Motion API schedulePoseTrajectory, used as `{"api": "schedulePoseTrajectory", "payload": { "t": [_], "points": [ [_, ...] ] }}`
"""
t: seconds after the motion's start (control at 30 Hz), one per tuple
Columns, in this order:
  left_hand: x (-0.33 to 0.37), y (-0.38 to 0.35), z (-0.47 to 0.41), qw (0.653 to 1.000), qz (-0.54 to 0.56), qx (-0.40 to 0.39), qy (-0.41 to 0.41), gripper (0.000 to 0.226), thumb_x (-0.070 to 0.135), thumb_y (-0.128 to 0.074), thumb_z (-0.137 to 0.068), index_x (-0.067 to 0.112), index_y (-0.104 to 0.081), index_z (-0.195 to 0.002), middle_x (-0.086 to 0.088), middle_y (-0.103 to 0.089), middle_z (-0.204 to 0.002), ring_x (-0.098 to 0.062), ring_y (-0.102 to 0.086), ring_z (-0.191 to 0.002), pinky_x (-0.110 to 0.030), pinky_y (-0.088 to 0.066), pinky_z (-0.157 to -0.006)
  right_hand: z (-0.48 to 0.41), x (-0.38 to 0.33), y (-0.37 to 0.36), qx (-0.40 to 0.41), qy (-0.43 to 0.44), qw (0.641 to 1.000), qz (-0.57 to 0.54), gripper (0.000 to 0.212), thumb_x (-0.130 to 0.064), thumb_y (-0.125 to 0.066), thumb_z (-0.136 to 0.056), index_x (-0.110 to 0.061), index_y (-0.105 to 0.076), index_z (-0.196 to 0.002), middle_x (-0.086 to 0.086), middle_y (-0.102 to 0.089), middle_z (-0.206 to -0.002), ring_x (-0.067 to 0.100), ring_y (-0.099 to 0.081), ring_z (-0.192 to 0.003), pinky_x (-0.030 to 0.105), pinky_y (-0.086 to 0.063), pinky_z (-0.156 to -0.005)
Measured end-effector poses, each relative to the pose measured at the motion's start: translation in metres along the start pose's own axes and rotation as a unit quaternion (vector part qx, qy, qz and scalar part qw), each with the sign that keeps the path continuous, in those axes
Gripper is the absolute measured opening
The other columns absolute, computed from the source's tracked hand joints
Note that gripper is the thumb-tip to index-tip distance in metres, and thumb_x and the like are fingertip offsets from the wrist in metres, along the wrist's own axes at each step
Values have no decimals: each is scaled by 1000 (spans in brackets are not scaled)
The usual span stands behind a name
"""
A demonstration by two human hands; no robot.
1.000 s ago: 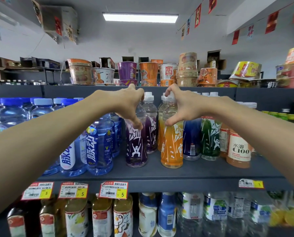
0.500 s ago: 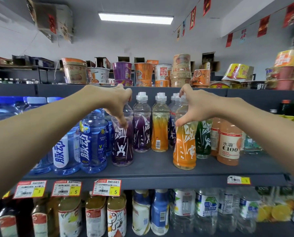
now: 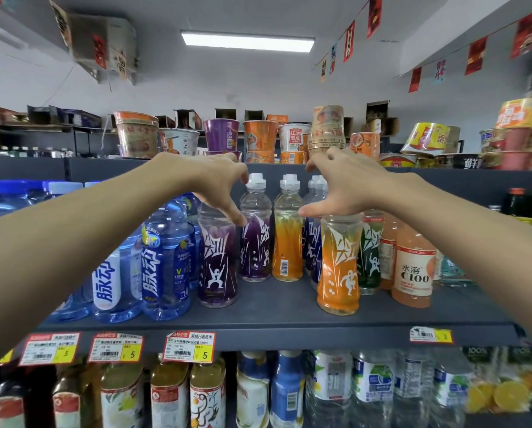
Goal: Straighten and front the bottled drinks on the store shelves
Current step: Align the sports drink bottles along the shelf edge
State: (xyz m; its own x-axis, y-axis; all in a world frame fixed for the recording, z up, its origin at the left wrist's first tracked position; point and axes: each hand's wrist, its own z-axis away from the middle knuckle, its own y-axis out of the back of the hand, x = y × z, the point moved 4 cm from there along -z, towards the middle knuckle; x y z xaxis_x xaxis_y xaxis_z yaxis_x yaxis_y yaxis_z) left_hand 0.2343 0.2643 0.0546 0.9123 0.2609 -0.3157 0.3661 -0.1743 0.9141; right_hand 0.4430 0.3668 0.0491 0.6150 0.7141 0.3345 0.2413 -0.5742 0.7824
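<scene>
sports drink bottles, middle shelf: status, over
Left hand grips front purple bottle by its top; right hand grips front orange bottle likewise. Both upright, apart, near shelf edge. Rear orange bottle shows barcode. Nothing in the way.

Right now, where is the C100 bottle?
In the head view, the C100 bottle stands on the middle shelf, right of centre, to the right of the green bottle and the front orange bottle.

Noodle cups [image 3: 221,134] up top, price tags [image 3: 189,347] below, ceiling light [image 3: 247,41] on.
</scene>
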Motion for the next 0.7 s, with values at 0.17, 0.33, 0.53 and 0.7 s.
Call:
{"api": "schedulePoseTrajectory", "payload": {
  "t": [0.17, 0.33, 0.53, 0.7],
  "points": [
    [5, 2, -21, 1000, 20, 14, -15, 87, 72, -71, -73, 23, -46, -141, -4, -49, -139, -24, -48, -125, -44, -42, -107, -28, -18, 0, -23, 35, 999, -14, 80, -72, -61, -80, -20, -46, -138, 10, -52, -131, 29, -51, -116, 45, -47, -94],
    [2, 3, -52, 998, 35, 43, -8, 85, 65, -68, -83, 18, -41, -148, -7, -50, -145, -27, -46, -132, -42, -39, -107, -68, -20, -5, -79, 5, 997, -3, 65, -50, -63, -90, -12, -47, -141, 13, -55, -132, 32, -59, -115, 44, -55, -88],
    [1, 3, -87, 1000, 14, -2, 19, 94, 68, -69, -79, 16, -40, -151, -7, -51, -147, -29, -49, -132, -43, -42, -110, -107, -17, -20, -177, -20, 984, 32, 52, -27, -54, -95, -8, -50, -143, 14, -58, -138, 32, -60, -121, 45, -53, -100],
    [-5, -1, -102, 1000, 13, -10, 7, 61, 65, -71, -80, 12, -67, -111, -4, -72, -95, -23, -69, -86, -43, -60, -81, -115, -18, -40, -255, -10, 967, -17, 61, -4, -42, -91, -14, -41, -152, 17, -49, -146, 31, -65, -110, 43, -60, -88]
  ]
}}
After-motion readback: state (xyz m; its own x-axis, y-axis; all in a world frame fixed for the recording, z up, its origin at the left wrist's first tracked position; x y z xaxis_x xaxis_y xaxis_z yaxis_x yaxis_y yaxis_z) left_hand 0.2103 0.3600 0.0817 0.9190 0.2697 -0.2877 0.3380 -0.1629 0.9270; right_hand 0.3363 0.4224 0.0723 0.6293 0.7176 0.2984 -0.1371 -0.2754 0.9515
